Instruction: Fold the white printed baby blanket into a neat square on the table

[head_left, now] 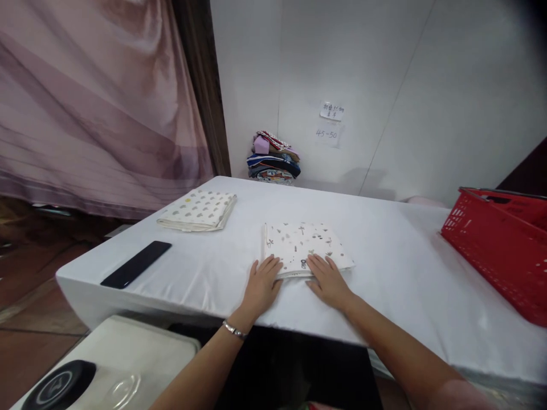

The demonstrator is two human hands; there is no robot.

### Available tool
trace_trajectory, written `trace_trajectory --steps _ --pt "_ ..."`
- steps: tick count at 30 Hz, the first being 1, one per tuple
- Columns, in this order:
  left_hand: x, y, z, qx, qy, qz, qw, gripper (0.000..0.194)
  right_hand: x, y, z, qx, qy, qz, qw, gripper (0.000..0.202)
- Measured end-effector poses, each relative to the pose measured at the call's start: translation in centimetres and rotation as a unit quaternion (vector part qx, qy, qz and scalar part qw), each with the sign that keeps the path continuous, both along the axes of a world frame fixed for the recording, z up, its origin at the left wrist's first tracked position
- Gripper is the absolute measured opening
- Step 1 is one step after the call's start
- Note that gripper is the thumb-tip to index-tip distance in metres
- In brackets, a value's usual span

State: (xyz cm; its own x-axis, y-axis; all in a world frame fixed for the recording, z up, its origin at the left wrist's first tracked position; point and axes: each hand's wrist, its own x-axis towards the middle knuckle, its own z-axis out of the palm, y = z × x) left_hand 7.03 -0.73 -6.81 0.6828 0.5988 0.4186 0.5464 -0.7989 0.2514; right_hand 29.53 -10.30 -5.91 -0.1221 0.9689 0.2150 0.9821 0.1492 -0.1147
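Observation:
A folded white cloth (305, 245) with small grey and brown prints lies flat in the middle of the white-covered table (397, 267). On its near left corner rest the fingertips of my left hand (261, 285), fingers stretched out and the thumb beside the cloth. My right hand (331, 282) lies over the near edge further right, its fingers spread and flat on the fabric. Neither hand is closed around anything. Farther left on the table sits a second folded cloth (200, 209), cream with grey printed shapes and one yellow one.
A dark flat slab (137, 265) lies at the table's left edge. The red plastic basket (499, 250) stands at the right. Behind the table is a stack of folded fabrics (273, 159) by the wall. Front left, a white lidded box (132, 353) carries a round black object (60, 384).

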Motion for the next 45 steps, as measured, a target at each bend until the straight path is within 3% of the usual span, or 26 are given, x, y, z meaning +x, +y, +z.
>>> trace_trajectory --steps 3,8,15,18,21,24,27,30,38,45 --pt "0.0 0.2 0.0 -0.001 0.002 -0.003 1.0 0.04 0.2 0.0 -0.4 -0.008 0.004 0.006 1.0 0.059" --pt "0.0 0.6 -0.2 -0.002 -0.004 -0.011 1.0 0.039 1.9 -1.3 0.8 -0.035 0.027 0.008 0.999 0.054" --pt "0.1 1.2 -0.8 -0.013 -0.035 -0.031 0.999 0.04 6.4 -4.2 0.3 0.003 0.131 -0.103 0.986 0.048" --pt "0.1 1.4 -0.9 -0.021 -0.049 -0.048 0.997 0.041 7.9 -5.0 -0.3 0.028 0.254 -0.203 0.945 0.05" --pt "0.0 1.7 -0.7 -0.03 -0.044 -0.059 0.997 0.042 8.8 -5.4 -0.4 0.031 0.389 -0.293 0.873 0.051" --pt "-0.6 2.0 -0.2 -0.029 -0.034 -0.08 0.996 0.043 9.5 -5.3 0.0 0.02 0.491 -0.312 0.813 0.052" --pt "-1.3 2.5 0.3 -0.012 -0.021 -0.1 0.995 0.047 10.0 -4.8 0.8 -0.003 0.54 -0.326 0.776 0.049" --pt "-1.6 2.8 0.5 0.008 0.006 -0.109 0.994 0.051 10.2 -4.0 1.6 -0.031 0.54 -0.351 0.764 0.044" --pt "-0.8 2.6 0.9 0.035 0.061 -0.086 0.994 0.055 9.7 -0.9 3.3 -0.13 0.508 -0.339 0.781 0.028" --pt "-0.5 1.9 2.1 0.039 0.077 -0.07 0.994 0.059 9.9 -0.6 3.9 -0.162 0.613 -0.322 0.704 0.034"
